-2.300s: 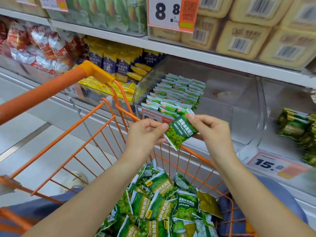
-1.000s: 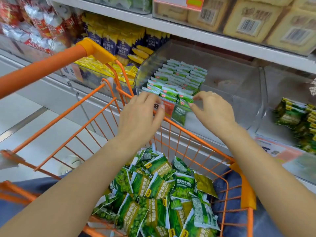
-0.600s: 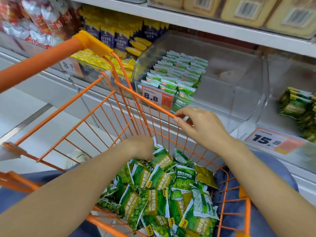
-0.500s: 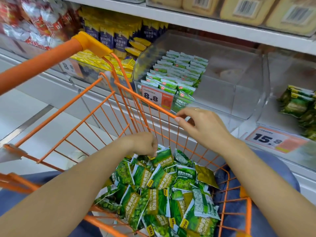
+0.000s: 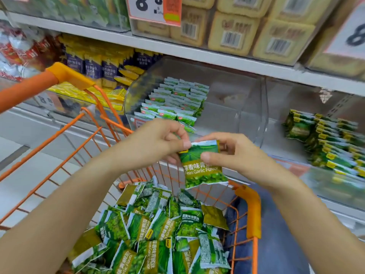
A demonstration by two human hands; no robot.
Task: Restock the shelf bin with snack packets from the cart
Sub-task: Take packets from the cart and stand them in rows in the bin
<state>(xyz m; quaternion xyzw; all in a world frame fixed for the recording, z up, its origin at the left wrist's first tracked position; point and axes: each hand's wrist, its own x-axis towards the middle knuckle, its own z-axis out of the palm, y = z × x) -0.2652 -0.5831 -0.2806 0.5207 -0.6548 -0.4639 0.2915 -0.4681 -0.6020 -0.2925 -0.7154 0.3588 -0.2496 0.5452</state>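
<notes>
A green garlic-pea snack packet (image 5: 201, 167) hangs upright above the orange wire cart (image 5: 247, 212). My left hand (image 5: 158, 139) pinches its top left corner and my right hand (image 5: 235, 153) pinches its top right side, thumb on the front. Below lies a pile of several matching packets (image 5: 156, 232) in the cart. Just beyond my hands stands the clear shelf bin (image 5: 245, 107), with rows of the same packets (image 5: 177, 99) standing in its left half; its right half holds none.
The cart's orange handle (image 5: 31, 88) crosses the upper left. Yellow and blue packets (image 5: 98, 72) fill the bin to the left, darker green packets (image 5: 327, 141) the bin to the right. A shelf of beige boxes (image 5: 256, 32) with price tags overhangs above.
My left hand dipped into the cart pile and came up with a fresh packet. My right hand left the cart rim and took hold of the packet too. The camera tilted up.
</notes>
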